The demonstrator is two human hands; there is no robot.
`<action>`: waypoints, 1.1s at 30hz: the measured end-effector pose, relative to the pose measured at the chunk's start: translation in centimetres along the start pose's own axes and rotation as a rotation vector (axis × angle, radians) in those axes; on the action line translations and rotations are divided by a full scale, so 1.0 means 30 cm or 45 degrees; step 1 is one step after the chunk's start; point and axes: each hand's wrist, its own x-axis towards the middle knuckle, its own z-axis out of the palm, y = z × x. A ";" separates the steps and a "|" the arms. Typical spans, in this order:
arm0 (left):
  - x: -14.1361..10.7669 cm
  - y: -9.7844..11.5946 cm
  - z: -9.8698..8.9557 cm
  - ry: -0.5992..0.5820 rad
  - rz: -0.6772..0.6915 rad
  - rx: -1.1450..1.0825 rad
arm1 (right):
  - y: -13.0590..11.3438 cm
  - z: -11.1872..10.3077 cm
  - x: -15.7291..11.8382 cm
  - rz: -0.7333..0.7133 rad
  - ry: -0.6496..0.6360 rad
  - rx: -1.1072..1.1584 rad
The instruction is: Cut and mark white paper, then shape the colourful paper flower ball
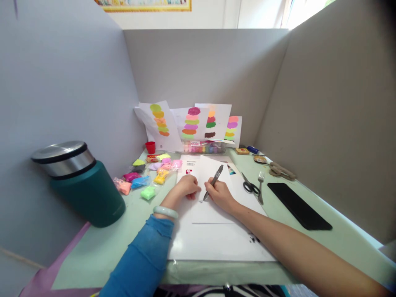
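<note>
My right hand (220,194) is closed round a dark grey marker pen (218,175), which slants with its tip down on a small white sheet of paper (213,215). A faint dark mark shows beside the tip. My left hand (186,187) rests at the left edge of that sheet, fingers loosely bent and holding nothing. A pale green bangle (166,212) circles the left wrist. Beneath the small sheet lies a larger white board or sheet (185,243) with some print at its top and dark specks at its lower right.
Left stand a teal flask (89,194), several bagged clay pieces (140,182) and a red cup (150,147). Right lie scissors (251,188), a fork (260,185) and a black slab (298,206). Behind are colour-swatch papers (176,123) and a clear-wrapped pack (204,147), with grey partitions (204,66) around.
</note>
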 end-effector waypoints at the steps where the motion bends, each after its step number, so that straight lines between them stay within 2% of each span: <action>1: -0.001 0.001 0.000 0.003 0.000 0.001 | 0.000 0.000 0.000 -0.001 0.002 0.000; 33: 0.016 -0.009 0.005 0.002 0.014 0.020 | 0.010 0.001 0.007 0.003 0.038 -0.030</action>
